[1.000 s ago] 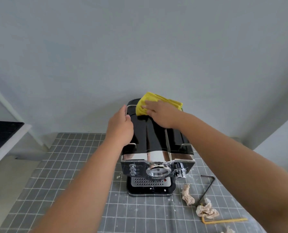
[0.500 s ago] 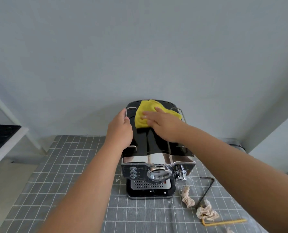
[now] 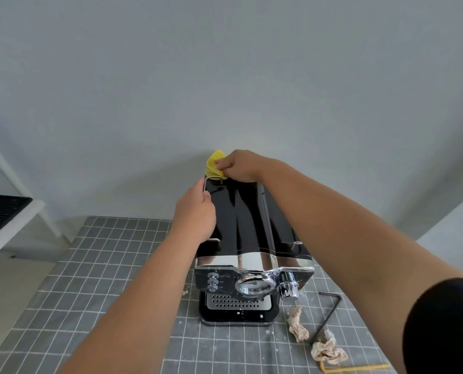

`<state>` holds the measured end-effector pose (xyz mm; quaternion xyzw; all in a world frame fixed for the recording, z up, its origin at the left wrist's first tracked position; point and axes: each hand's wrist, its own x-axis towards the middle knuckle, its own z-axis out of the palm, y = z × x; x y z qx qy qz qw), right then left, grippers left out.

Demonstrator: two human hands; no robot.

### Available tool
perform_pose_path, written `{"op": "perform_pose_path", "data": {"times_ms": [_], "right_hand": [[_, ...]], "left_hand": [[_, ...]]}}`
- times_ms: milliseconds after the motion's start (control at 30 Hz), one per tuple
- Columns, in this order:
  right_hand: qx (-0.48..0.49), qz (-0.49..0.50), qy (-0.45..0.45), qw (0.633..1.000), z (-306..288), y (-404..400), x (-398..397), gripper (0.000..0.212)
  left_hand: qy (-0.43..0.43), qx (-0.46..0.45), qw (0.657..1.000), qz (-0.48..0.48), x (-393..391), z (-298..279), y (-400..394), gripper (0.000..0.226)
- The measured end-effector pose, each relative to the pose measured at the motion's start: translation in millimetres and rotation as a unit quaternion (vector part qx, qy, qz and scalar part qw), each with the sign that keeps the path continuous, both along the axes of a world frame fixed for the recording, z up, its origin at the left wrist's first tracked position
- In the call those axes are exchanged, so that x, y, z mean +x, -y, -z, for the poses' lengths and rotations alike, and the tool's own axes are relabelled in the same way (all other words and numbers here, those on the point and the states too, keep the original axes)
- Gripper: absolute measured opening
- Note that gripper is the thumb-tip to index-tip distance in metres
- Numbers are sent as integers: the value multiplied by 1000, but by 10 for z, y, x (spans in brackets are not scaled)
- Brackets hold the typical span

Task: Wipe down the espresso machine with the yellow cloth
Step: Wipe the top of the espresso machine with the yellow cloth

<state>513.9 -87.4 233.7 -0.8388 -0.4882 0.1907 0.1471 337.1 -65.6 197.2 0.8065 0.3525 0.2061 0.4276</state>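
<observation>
A person leans over a black espresso machine (image 3: 241, 233) standing on a gridded grey mat (image 3: 95, 279), wiping its glossy top with a yellow cloth (image 3: 214, 166). The right hand (image 3: 239, 166), fingers curled over the bunched cloth and gripping it, has carried it from the middle of the top panel half a second ago out to the far rear left corner, where the cloth now pokes past the machine's back edge toward the wall. The left hand (image 3: 196, 215) stays braced on the left side of the machine, fingers curled round the thin wire rail (image 3: 206, 182) that runs along that edge, steadying the appliance. The stroke appears to finish the length of the top, which suggests the wipe-down is under way but far from complete: the chrome front band, the button panel (image 3: 214, 282) and the drip tray (image 3: 238, 303) show no sign of the cloth. Most of the cloth is hidden beneath the right hand, and the machine's rear face and right flank cannot be seen, the right forearm crossing over them. Crumpled brownish paper scraps (image 3: 297, 326), a black bent hex key (image 3: 329, 311) and a yellow strip (image 3: 360, 367) lie on the mat to the right, the strip partly cut off by the frame.
</observation>
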Motion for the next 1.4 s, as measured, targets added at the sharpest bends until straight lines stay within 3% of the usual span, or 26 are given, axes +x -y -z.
{"op": "perform_pose_path", "data": {"times_ms": [133,467,733,967,1167,1400], "right_hand": [[37,27,50,998,-2,-43,11,35],[1,111,-25,993,-170,705,560,23],[1,85,-39,996,-110,1083,750,12],[55,71,-24,996,-153,759,556,10],[-62,22,37,997,-231,903,722,8],[-48,22,-47,998,-154,1066,848,14]], "left_hand": [[6,-9,1000,4,-13,2,1,39],[-12,-14,1000,8,-46,13,3,43],[-4,-27,1000,8,-18,59,-9,44],[-2,-37,999,21,27,119,-65,44],[14,-29,999,19,7,105,-56,41],[26,-35,999,16,18,96,-41,38]]}}
